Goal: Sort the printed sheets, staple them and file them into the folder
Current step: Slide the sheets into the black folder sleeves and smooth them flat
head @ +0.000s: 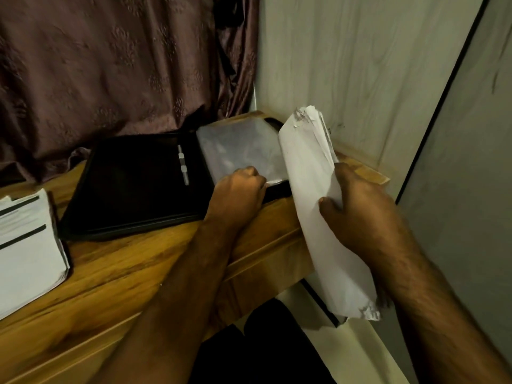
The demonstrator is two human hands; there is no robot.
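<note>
The right hand (360,214) fingers (329,203) grip curled, crumpled-cornered white sheets (313,189); left hand (238,189) fingers pinch the folder's (133,184) plastic sleeve (241,148).

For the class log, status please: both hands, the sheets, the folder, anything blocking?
Left hand pinching clear sleeve of open black folder. Right hand gripping curled bundle of sheets, not yet filed. Nothing blocking the sleeve.

Your folder (133,184) is black, sheets (313,189) white, bench (133,273) honey wood-grain, curtain (110,65) mauve w/ prob. floral motif.
</note>
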